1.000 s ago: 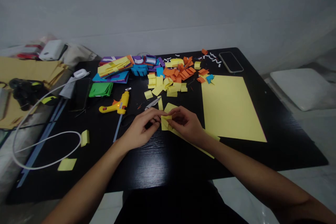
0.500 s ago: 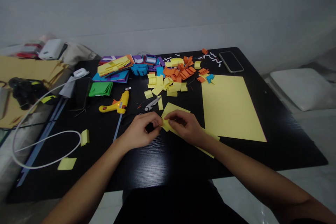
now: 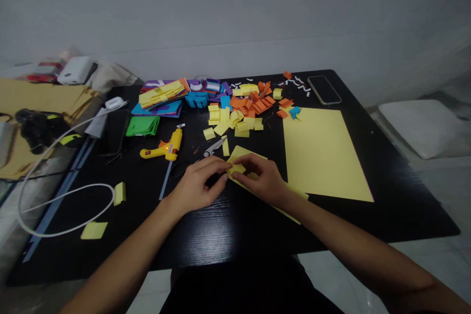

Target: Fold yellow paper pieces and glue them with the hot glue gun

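A small piece of yellow paper [image 3: 238,168] is held between my two hands over the middle of the table. My left hand [image 3: 200,184] has its fingertips and thumb at the left edge of that piece. From the other side, my right hand [image 3: 263,180] pinches it with curled fingers and thumb. Under my right hand and wrist lie larger yellow sheets [image 3: 292,216], partly covered. Scissors [image 3: 215,147] lie just beyond my left hand, their dark handles partly hidden by it. A narrow yellow strip [image 3: 225,146] rests beside the blades.
A yellow glue gun [image 3: 164,147] with a small light lies left of the scissors. Behind are folded yellow pieces [image 3: 222,120], orange pieces [image 3: 253,104] and green paper [image 3: 143,125]. A large yellow sheet [image 3: 324,152] and a phone [image 3: 324,90] lie right; a white cable [image 3: 66,191] loops left.
The small yellow piece now shows more plainly between my fingertips, its surface tilted up. My left thumb has shifted slightly. The view has moved a little; the other things stay put.
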A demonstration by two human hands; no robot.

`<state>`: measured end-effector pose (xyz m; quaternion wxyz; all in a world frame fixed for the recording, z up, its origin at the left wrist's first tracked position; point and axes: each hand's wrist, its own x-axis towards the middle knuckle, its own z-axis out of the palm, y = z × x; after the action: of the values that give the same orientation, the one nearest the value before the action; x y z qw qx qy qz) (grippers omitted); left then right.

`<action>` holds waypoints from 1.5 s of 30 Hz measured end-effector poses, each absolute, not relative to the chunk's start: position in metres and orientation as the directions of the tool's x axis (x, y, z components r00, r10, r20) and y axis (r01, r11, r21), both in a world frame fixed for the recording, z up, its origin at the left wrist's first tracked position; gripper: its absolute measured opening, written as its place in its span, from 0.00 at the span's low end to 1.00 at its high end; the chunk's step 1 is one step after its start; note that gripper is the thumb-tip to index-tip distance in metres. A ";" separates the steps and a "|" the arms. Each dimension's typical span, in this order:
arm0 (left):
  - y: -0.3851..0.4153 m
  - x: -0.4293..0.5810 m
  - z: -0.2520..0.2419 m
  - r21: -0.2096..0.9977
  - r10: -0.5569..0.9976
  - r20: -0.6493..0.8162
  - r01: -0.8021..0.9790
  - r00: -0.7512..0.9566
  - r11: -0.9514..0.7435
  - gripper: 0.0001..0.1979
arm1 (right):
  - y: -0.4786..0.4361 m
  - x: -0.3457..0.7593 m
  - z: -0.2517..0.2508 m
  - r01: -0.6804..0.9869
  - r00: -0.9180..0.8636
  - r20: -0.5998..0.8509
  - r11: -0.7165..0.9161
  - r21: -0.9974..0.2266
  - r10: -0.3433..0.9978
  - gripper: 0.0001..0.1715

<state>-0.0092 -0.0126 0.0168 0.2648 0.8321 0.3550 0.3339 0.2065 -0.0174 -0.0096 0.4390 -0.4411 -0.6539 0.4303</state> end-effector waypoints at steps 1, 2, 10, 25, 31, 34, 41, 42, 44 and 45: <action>-0.013 -0.009 0.017 0.673 0.764 0.375 0.412 0.526 -0.614 0.12 | -0.017 0.206 -0.011 0.172 -0.225 0.190 0.231 -0.958 0.956 0.14; -0.014 -0.008 0.017 0.669 0.761 0.382 0.411 0.524 -0.620 0.12 | -0.018 0.206 -0.013 0.157 -0.221 0.193 0.230 -0.961 0.956 0.15; -0.015 -0.005 0.019 0.663 0.762 0.390 0.416 0.518 -0.622 0.09 | -0.023 0.207 -0.010 0.371 -0.163 0.306 0.346 -0.862 0.938 0.12; -0.015 0.002 0.018 0.869 0.919 0.165 0.388 0.358 -0.307 0.03 | -0.027 0.206 -0.009 0.461 -0.280 0.637 0.682 -0.567 0.719 0.07; -0.014 0.002 0.017 0.867 0.911 0.176 0.378 0.373 -0.323 0.04 | -0.030 0.205 -0.008 0.454 -0.304 0.648 0.704 -0.546 0.698 0.07; -0.013 0.000 0.017 0.841 0.904 0.206 0.404 0.374 -0.359 0.02 | -0.031 0.206 -0.002 0.403 -0.286 0.643 0.698 -0.592 0.710 0.05; -0.012 -0.005 0.018 0.854 0.888 0.171 0.385 0.426 -0.349 0.02 | -0.021 0.209 0.006 0.221 -0.183 0.274 0.311 -0.924 0.944 0.07; -0.012 -0.005 0.018 0.855 0.883 0.169 0.381 0.437 -0.352 0.02 | -0.018 0.210 0.005 0.165 -0.209 0.176 0.212 -0.963 0.962 0.08; -0.012 -0.004 0.019 0.855 0.875 0.169 0.375 0.453 -0.359 0.02 | -0.014 0.210 0.001 0.085 -0.288 0.054 0.081 -0.993 0.956 0.10; -0.012 -0.004 0.020 0.853 0.871 0.170 0.375 0.460 -0.364 0.02 | -0.012 0.211 0.000 0.070 -0.320 0.007 0.031 -0.997 0.947 0.10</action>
<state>-0.0043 -0.0117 0.0197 0.3878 0.7614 0.4092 0.3201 0.2108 -0.0124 -0.0001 0.3984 -0.4258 -0.5971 0.5508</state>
